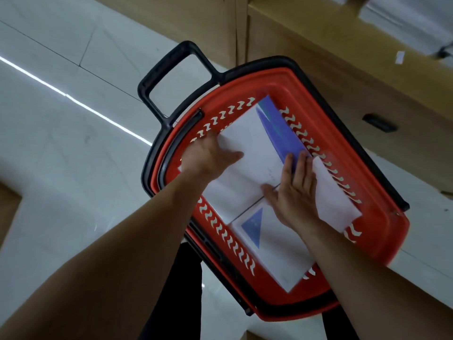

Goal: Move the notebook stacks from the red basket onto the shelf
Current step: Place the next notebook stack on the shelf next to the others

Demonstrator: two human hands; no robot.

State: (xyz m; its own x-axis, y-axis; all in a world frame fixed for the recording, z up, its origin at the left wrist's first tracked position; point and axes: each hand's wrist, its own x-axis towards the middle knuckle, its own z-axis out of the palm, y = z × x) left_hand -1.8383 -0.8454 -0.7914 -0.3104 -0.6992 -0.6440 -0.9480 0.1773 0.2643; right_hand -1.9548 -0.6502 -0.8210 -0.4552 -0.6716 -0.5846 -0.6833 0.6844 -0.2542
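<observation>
1. A pale tiled floor (61, 123) fills the left side, crossed by 1 bright reflected line.
2. A black looped pull handle (166, 77) stands out from the far-left corner of the red plastic basket (382, 217), which has a black rim and slotted walls.
3. The left hand (210, 155) grips the left edge of a white-covered notebook stack (255, 143) inside the basket. Its thumb (231, 155) lies on the top cover. Its fingers curl down over the edge, between the stack and the basket wall, with their tips hidden.
4. That stack lies in the far half of the basket, with a violet-blue cover (282, 126) along its right side.
5. A second notebook stack (277, 249), white with a blue triangle, lies in the near half and touches the first.
6. The right hand (294, 192) rests flat on top where the 2 stacks meet. Its fingers are straight and close together, the fingertips (289, 159) touch the violet-blue cover, and the thumb spreads to the left.
7. A white notebook (335, 192) leans just beside that hand, against the basket's right wall.
8. Brown cardboard boxes (343, 69) stand beyond the basket on the right.
</observation>
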